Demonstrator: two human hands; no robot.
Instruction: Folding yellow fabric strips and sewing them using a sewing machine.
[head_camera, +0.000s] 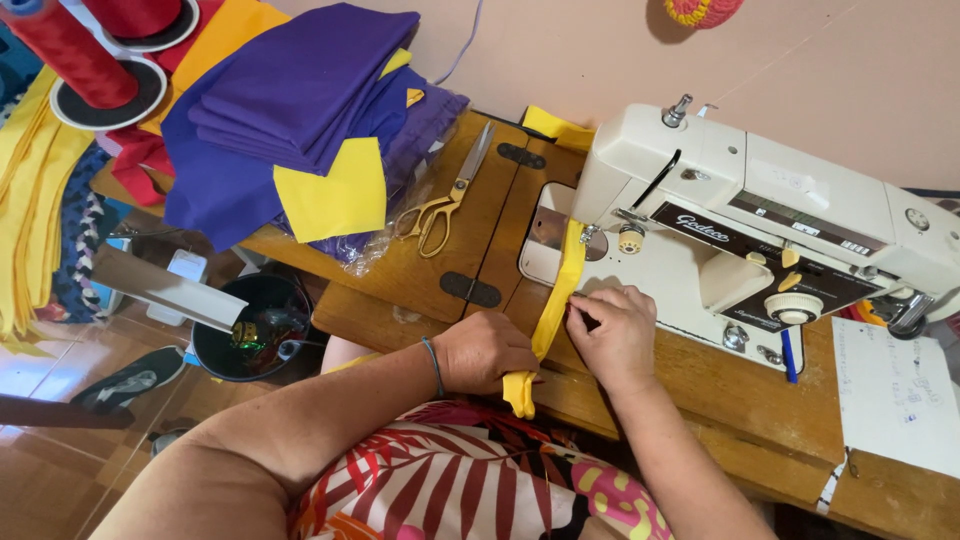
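Yellow cloth strip (556, 300) lies long and thin on the wooden table (700, 390), running from the needle end of the white sewing machine (760, 220) down toward you, with its far end pointing away from your body. Your left hand (485, 352) is curled tight around its near end. Your right hand (615, 335) pinches its edge, just beside the machine.

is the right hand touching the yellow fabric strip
Touching. The head view shows the right hand with its fingertips pinching the edge of the yellow fabric strip on the sewing machine bed; no gap shows.
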